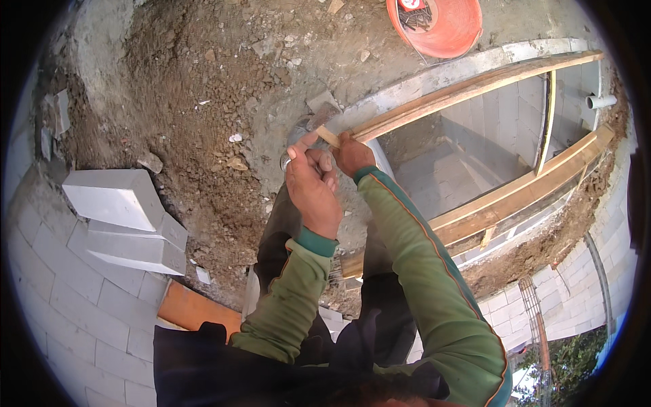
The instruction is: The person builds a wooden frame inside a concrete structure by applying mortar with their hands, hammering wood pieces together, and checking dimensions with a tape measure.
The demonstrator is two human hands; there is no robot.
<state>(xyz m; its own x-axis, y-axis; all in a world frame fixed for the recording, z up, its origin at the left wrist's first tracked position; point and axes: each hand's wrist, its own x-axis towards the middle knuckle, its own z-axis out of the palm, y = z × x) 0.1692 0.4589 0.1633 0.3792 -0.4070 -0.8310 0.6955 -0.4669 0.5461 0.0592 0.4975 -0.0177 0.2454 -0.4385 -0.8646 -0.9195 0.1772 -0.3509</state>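
My right hand (354, 154) is closed around the pale wooden handle (328, 136) of a hammer. Its worn, dusty head (321, 117) points away from me, above a shoe. Close beside it on the left, my left hand (313, 193) is raised with the fingers curled in and the thumb up. Whatever those fingers hold, if anything, is too small to make out. To the right of both hands runs a wooden plank frame (468, 91) along a pit's edge, its near corner close to my right hand.
An orange bucket (444, 42) holding what look like nails stands at the far right. White blocks (112, 197) are stacked on the left near an orange-brown board (196, 308). Loose soil and stones (196, 115) cover the ground. A grey pipe (601, 102) juts out beyond the pit.
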